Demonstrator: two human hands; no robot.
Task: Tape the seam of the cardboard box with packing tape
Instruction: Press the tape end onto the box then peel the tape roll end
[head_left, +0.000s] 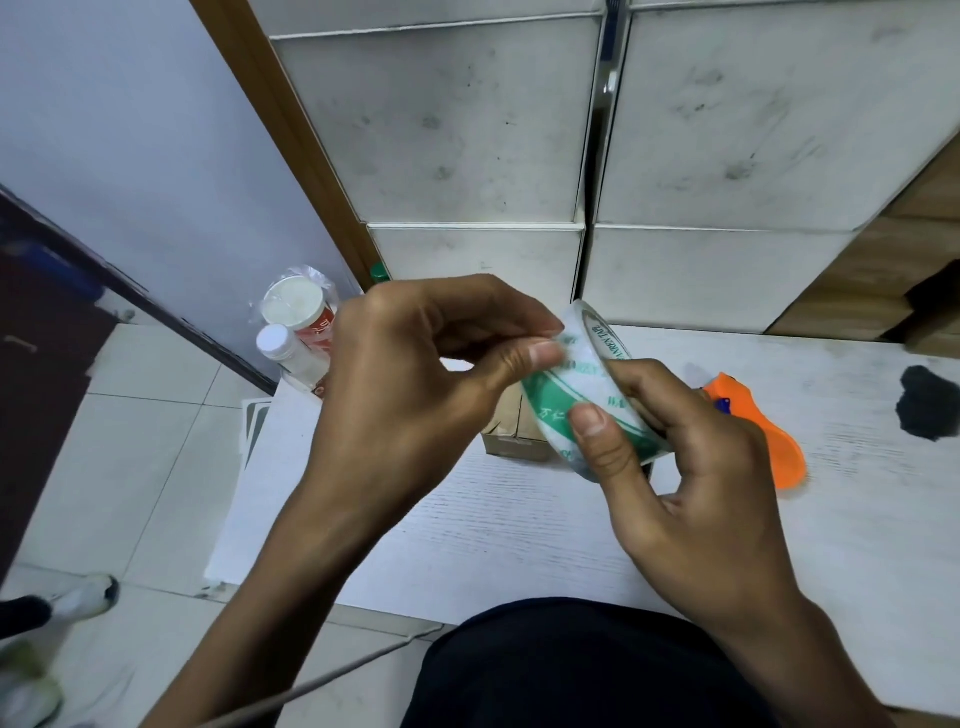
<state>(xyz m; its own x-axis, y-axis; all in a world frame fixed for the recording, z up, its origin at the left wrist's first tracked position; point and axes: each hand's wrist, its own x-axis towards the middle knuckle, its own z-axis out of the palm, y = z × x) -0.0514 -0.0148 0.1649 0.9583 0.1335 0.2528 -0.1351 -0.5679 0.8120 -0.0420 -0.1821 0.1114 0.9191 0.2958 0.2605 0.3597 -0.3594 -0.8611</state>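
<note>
A roll of clear packing tape (584, 384) with green print is held up in front of me, above the white table (519, 519). My right hand (685, 467) grips the roll, thumb on its outer face and fingers behind it. My left hand (431, 374) pinches the upper left edge of the roll between thumb and forefinger. A small brown cardboard box (511, 431) stands on the table just below and behind the hands, mostly hidden by them and the roll.
An orange tool with a blue part (763, 426) lies on the table right of the box, and a dark lump (930, 402) sits further right. White-capped containers (296, 332) stand at the table's left back corner. White panels (467, 130) rise behind. A shoe (83, 597) rests on the tiled floor at left.
</note>
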